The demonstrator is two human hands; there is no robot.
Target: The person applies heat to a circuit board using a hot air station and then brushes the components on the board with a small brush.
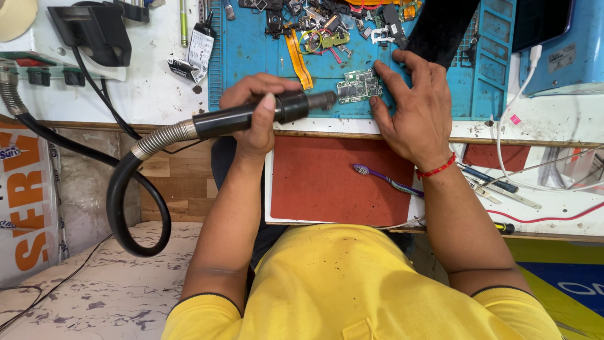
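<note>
Left hand (258, 110) is wrapped tight around a black hot-air nozzle (264, 113), its tip aimed toward three o'clock at a small green circuit board (358, 86), likely so the flow lands on one spot. Right hand (412, 107) lies open, fingers spread, pressing the board's three o'clock edge to keep it flat on the blue mat (251, 56). At six o'clock from the board, a purple toothbrush (387, 179) rests on the counter (553, 119).
</note>
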